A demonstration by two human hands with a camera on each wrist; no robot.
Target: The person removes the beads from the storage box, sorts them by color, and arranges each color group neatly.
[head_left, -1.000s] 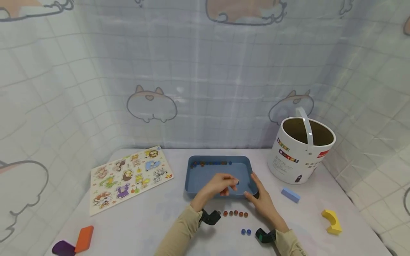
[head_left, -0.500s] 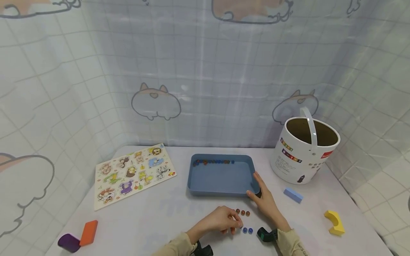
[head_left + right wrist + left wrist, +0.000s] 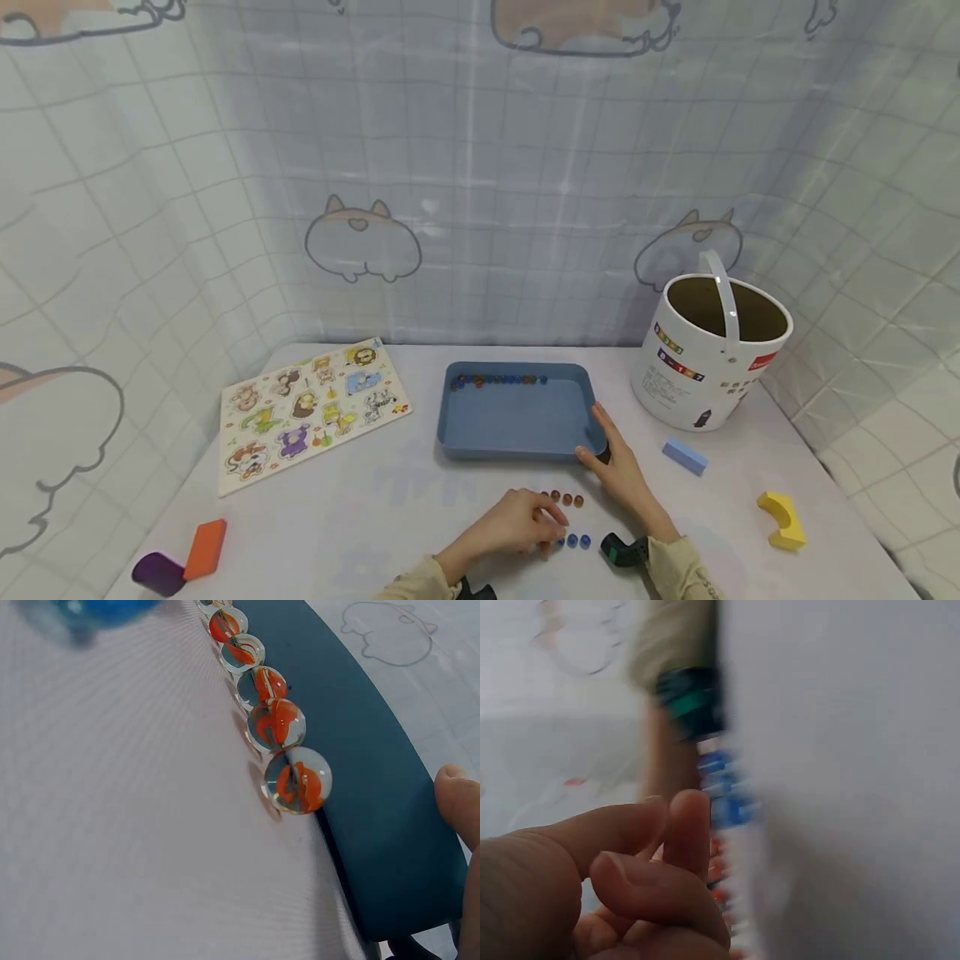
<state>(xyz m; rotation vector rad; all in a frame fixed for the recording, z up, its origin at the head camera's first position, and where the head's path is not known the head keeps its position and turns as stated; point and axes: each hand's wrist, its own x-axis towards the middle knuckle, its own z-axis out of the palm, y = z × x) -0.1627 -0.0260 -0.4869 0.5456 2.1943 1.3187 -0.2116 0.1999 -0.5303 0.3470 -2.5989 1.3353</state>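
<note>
My left hand is low over the table, its fingertips beside a short row of blue marbles. In the left wrist view, its thumb and fingers are bent loosely, with no marble visible between them; the marbles there are blurred. A row of orange-swirled marbles lies between the blue row and the blue tray, partly hidden by my left hand. My right hand rests against the tray's near right corner, thumb on the front wall and fingers along the right side. Several marbles line the tray's far side.
An animal puzzle board lies at the left. A white bucket with a handle stands at the back right. Blue and yellow blocks lie right; orange and purple blocks lie front left.
My left hand has come from above the tray down to the blue marbles. A further blue marble now shows at the row's left end. The right hand stays at the tray.
</note>
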